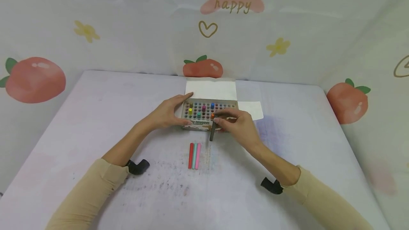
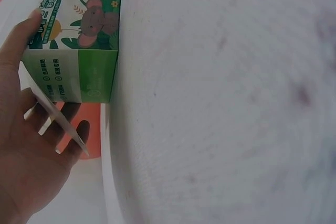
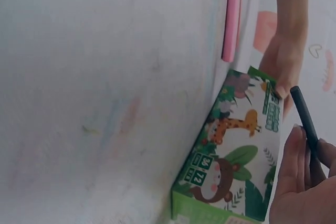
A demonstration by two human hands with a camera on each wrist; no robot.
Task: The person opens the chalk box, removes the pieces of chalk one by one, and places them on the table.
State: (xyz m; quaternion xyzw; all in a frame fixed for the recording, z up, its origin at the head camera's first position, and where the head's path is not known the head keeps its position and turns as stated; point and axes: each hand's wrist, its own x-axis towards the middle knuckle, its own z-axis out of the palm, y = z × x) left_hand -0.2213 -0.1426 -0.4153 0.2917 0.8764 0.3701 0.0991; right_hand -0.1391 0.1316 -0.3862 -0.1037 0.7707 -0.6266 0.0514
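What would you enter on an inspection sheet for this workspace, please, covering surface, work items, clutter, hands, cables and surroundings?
Surface: pale table, with dark specks nearer the person and a purple smudge to the right.
Job's things: box, lid open, coloured sticks standing in some holes; red stick, teal stick and pink stick side by side in front; dark stick in hand.
Clutter: nothing seen.
Left hand: rests against the box's left end, thumb at its front.
Right hand: pinches the dark stick near the box.
Cables: nothing seen.
Surroundings: cloth behind the table, printed with fruit, hearts, flowers and "happy".
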